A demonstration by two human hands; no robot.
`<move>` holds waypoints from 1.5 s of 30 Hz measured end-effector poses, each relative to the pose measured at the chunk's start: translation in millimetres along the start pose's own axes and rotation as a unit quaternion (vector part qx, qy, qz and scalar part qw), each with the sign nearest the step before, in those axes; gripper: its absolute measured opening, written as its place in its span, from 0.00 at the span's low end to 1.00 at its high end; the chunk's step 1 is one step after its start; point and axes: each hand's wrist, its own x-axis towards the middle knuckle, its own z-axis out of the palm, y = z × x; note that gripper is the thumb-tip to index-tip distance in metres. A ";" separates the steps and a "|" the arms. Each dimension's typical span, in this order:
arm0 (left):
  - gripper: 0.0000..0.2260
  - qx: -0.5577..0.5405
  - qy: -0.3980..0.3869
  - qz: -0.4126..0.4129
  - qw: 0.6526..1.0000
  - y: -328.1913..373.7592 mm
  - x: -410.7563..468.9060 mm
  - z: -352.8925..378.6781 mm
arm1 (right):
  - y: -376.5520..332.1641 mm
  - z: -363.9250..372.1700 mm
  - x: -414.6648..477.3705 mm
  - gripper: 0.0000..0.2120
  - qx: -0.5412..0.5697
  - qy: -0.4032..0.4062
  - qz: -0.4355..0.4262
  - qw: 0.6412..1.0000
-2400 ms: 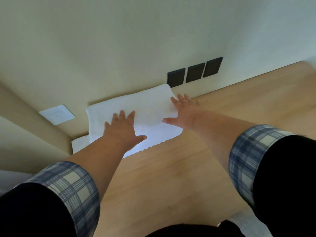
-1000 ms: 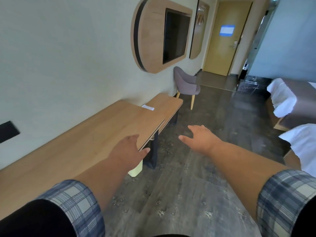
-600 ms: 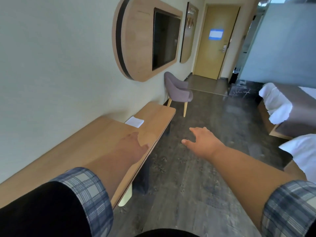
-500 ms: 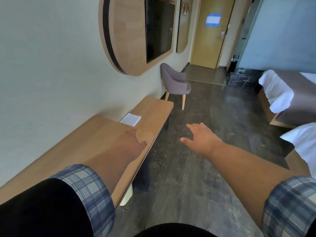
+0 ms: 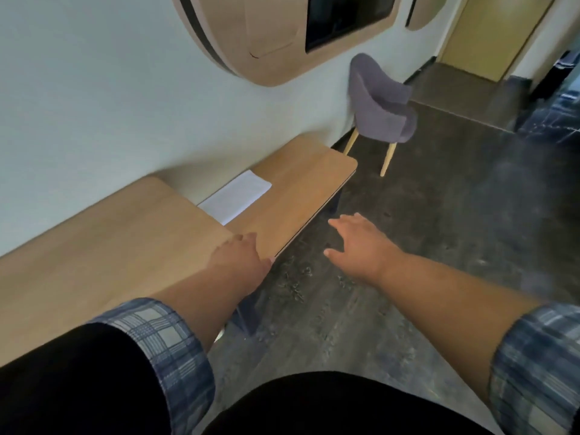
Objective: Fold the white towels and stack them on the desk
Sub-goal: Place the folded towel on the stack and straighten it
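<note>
Head view has swung away from the folded towel we were pressing flat moments ago. That one is now out of sight, and we look along the desk (image 5: 94,246) toward its far end. Beyond that end a lower bench (image 5: 307,183) butts against the desk, with a grey chair (image 5: 381,111) past it. A white towel (image 5: 235,196) lies flat on the bench, just beyond the desk's far end and close to the wall. Our left hand (image 5: 238,262) hovers over the desk's far front corner, fingers close together and slightly bent, holding nothing. Our right hand (image 5: 357,246) hangs off the desk's front edge above the floor, fingers loosely together, thumb apart, also empty. We judge one fold finished and the bench towel next, with both hands free to reach it.
</note>
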 end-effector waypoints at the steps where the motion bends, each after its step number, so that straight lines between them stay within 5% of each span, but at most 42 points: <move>1: 0.34 -0.010 -0.002 -0.013 1.000 6.2 9.0 1.7 | 7.1 -8.3 20.5 0.36 -0.015 -0.011 -0.012 1.000; 6: 0.34 -0.061 -0.008 -0.078 0.995 7.7 48.8 9.0 | 5.8 -14.3 123.0 0.29 -0.053 -0.057 -0.101 0.992; 11: 0.34 -0.072 0.007 -0.121 0.990 -18.7 120.2 6.5 | -19.5 11.9 232.6 0.37 -0.138 -0.103 -0.187 0.967; 21: 0.33 -0.087 -0.065 -0.158 0.981 -51.3 298.4 4.4 | -15.6 37.5 423.9 0.37 -0.124 -0.194 -0.185 0.955; 29: 0.31 -0.257 -0.136 -0.331 0.897 -51.7 414.9 95.0 | -22.8 123.7 557.8 0.33 0.024 -0.312 -0.048 0.948; 33: 0.30 -0.363 -0.098 -0.407 0.833 -62.6 479.0 137.8 | -26.7 173.5 623.6 0.18 0.057 -0.322 -0.030 0.945; 35: 0.29 -0.431 -0.062 -0.439 0.786 -73.1 507.2 160.6 | -23.5 206.5 650.5 0.08 0.129 -0.322 0.032 0.937; 37: 0.29 -0.524 -0.003 -0.483 0.701 -86.5 530.4 183.8 | -21.8 236.7 672.2 0.10 0.240 -0.315 0.132 0.909; 40: 0.23 -0.658 0.072 -0.557 0.501 -111.7 561.8 216.7 | -14.2 280.5 704.2 0.29 0.424 -0.317 0.264 0.807; 42: 0.15 -0.727 0.147 -0.572 0.350 -126.6 574.7 230.4 | -11.8 300.9 720.0 0.32 0.478 -0.301 0.298 0.769; 45: 0.14 -0.758 0.228 -0.559 0.247 -145.3 593.1 243.4 | -12.2 319.7 744.0 0.20 0.462 -0.226 0.366 0.775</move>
